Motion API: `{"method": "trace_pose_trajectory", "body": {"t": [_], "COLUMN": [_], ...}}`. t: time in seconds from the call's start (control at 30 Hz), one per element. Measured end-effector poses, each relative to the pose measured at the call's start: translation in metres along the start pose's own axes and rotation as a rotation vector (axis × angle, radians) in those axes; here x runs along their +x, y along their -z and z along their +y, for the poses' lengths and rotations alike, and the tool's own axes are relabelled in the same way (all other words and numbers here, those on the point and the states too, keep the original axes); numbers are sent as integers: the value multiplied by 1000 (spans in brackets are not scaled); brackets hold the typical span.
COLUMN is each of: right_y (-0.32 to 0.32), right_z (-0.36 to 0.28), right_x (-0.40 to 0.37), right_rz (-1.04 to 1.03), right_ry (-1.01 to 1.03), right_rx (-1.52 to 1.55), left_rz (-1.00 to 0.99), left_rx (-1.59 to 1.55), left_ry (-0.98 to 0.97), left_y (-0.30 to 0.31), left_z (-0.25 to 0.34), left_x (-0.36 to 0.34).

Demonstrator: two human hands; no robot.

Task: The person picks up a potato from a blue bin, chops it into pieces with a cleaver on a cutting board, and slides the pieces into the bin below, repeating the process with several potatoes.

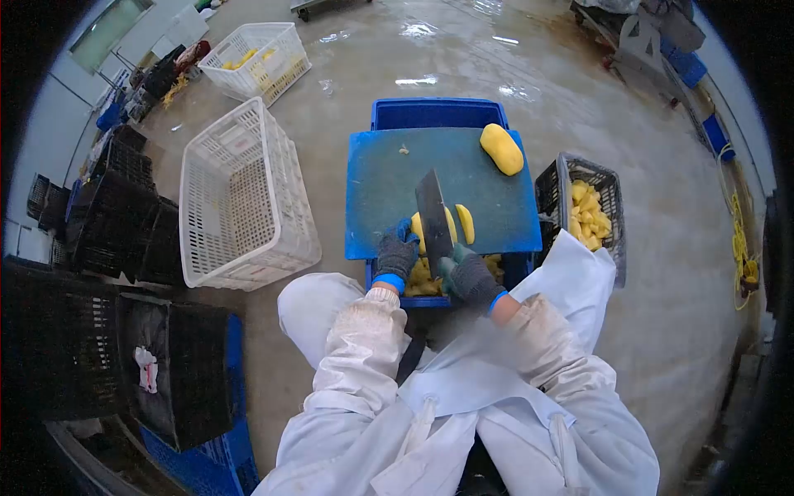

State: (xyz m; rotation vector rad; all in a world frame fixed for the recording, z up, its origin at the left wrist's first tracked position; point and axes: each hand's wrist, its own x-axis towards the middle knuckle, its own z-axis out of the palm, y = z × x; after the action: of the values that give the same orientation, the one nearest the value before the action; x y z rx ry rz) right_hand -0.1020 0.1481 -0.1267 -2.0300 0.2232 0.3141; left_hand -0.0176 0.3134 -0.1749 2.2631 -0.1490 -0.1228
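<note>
My right hand (470, 277), in a dark glove, is closed around the handle of a cleaver (432, 213). Its broad blade stands over a yellow peeled potato (418, 234) on the blue cutting board (380, 182). My left hand (398, 252), also gloved, has its fingers curled against the left side of that potato. To the right of the blade lies a cut slice (465, 224). A whole peeled potato (501, 150) rests at the board's far right corner. Part of the potato being cut is hidden behind the blade.
The board lies across a blue bin (438, 113), with yellowish pieces (423, 283) below its near edge. At right, a dark crate (614, 248) holds cut chunks (589, 217). White crates (277, 211) stand at left; the farther one has yellow pieces (241, 60). Black crates (178, 364) are stacked at lower left.
</note>
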Motion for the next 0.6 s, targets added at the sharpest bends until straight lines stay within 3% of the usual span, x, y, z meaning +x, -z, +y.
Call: {"method": "trace_pose_trajectory", "body": {"t": [0.17,0.23,0.33,0.43,0.53,0.6], "right_y": [2,-13,-27,-34,-1,21], "right_z": [-76,-74,-68,-24,-13,-32], "right_x": [-13,-4,16,33,32,14], "right_rz": [-38,-76,-73,-29,-309,-288], "right_ry": [-58,-40,-172,18,-216,-211], "right_rx": [-356,-420,-337,-295,318,495], "left_rz": [-40,-49,-69,-23,-19,24], "left_rx": [-7,-8,35,70,-15,-27], "left_ry": [26,54,23,-2,13,-30], "left_y": [8,4,10,11,0,-2], "left_z": [15,12,12,16,4,3], "left_x": [1,3,4,-2,1,-1]}}
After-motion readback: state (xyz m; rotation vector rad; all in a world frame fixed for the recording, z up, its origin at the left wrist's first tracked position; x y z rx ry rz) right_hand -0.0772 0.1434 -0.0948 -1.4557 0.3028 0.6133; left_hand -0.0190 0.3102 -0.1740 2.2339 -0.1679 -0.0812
